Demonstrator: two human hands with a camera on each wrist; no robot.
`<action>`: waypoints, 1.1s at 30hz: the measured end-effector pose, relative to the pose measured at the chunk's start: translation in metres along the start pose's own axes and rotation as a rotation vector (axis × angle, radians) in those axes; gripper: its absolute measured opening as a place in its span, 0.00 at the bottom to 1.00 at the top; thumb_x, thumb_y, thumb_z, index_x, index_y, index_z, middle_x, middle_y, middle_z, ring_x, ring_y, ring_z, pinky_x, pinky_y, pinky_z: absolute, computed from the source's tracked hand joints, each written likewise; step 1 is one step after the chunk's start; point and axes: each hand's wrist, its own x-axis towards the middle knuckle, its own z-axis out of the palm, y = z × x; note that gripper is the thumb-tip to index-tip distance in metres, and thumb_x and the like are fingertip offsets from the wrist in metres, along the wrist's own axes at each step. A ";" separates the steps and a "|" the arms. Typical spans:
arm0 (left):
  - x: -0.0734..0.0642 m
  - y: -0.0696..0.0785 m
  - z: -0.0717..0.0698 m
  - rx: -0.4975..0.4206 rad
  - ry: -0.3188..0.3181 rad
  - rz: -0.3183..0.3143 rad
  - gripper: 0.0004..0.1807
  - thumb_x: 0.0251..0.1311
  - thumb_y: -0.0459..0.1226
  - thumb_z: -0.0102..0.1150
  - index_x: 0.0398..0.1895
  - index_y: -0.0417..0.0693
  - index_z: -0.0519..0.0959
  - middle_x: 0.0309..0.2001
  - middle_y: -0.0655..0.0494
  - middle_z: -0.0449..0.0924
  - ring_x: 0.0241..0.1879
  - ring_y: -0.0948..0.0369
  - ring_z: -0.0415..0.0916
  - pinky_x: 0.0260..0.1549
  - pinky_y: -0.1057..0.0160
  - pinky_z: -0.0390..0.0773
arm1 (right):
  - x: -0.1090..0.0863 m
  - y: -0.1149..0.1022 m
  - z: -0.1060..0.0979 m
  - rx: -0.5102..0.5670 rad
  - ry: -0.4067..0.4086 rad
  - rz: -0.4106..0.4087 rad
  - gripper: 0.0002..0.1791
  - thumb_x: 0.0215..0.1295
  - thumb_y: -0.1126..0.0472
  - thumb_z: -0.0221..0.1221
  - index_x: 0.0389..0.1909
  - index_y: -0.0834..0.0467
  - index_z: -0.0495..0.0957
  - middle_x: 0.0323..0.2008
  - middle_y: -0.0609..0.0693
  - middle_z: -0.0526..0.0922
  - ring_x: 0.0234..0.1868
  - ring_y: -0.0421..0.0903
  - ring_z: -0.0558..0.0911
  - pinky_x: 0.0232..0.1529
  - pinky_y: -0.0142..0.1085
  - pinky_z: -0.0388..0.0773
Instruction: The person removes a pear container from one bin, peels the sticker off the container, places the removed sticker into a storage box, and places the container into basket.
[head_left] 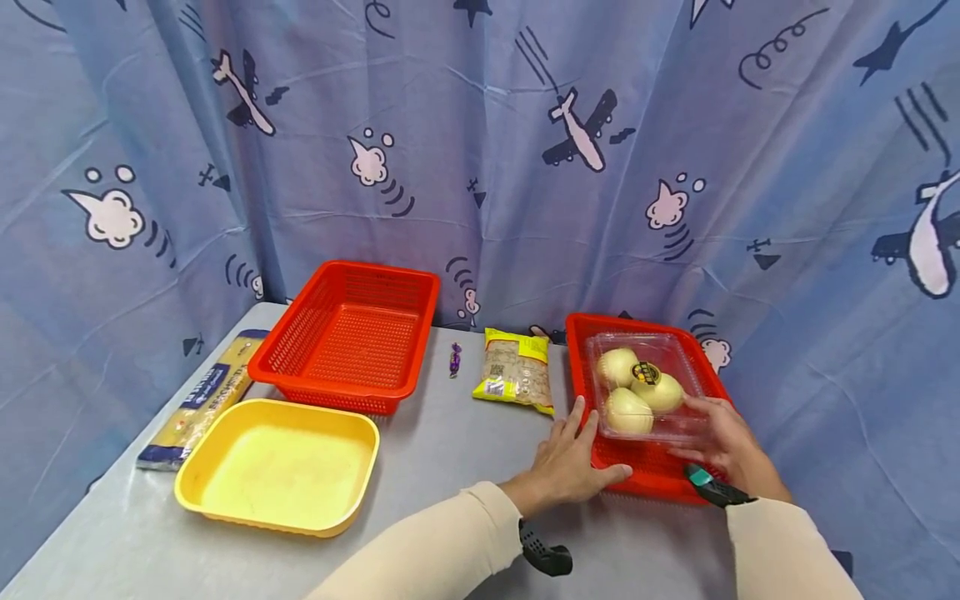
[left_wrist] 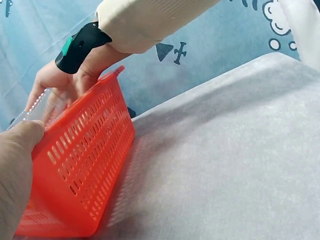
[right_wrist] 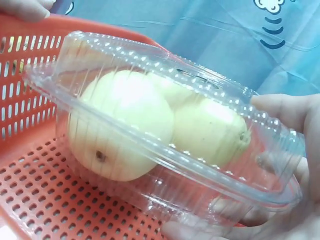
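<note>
A clear plastic clamshell box [head_left: 686, 367] with three pale yellow round fruits [head_left: 630, 412] and a dark round label sits tilted in the right red basket [head_left: 576, 358]. My right hand [head_left: 727, 437] grips its right end, thumb above and fingers underneath in the right wrist view. Over the basket's near left corner is my left hand [head_left: 566, 467], fingers spread and fairly straight along the left rim. Its thumb [left_wrist: 20, 145] lies at the near rim in the left wrist view. Perforated basket floor [right_wrist: 60, 200] shows below the box.
A yellow-edged bag of brown food [head_left: 513, 371] and a purple wrapped candy [head_left: 455, 360] lie mid-table. On the left are another red basket [head_left: 412, 350], a yellow tray [head_left: 367, 467] and a long pasta packet [head_left: 198, 408]. A patterned curtain [head_left: 480, 167] hangs behind.
</note>
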 end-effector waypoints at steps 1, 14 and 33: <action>0.000 0.000 0.000 0.001 0.001 -0.002 0.50 0.54 0.69 0.51 0.76 0.59 0.53 0.77 0.65 0.35 0.70 0.52 0.50 0.58 0.50 0.65 | -0.001 0.000 -0.001 0.005 -0.003 -0.001 0.18 0.72 0.50 0.52 0.54 0.54 0.63 0.38 0.49 0.84 0.38 0.59 0.84 0.50 0.63 0.68; 0.002 0.000 0.001 0.003 0.000 -0.012 0.51 0.53 0.70 0.51 0.77 0.60 0.52 0.76 0.67 0.33 0.70 0.53 0.50 0.59 0.51 0.65 | -0.019 -0.020 -0.008 0.091 -0.095 -0.056 0.08 0.74 0.53 0.49 0.41 0.51 0.73 0.39 0.56 0.85 0.38 0.62 0.84 0.46 0.64 0.71; -0.001 -0.001 -0.002 -0.030 -0.016 -0.011 0.50 0.53 0.70 0.51 0.76 0.60 0.53 0.76 0.67 0.33 0.70 0.54 0.49 0.59 0.50 0.64 | -0.063 -0.051 0.019 0.152 -0.179 -0.076 0.07 0.75 0.55 0.47 0.44 0.54 0.69 0.41 0.59 0.83 0.40 0.66 0.82 0.44 0.64 0.73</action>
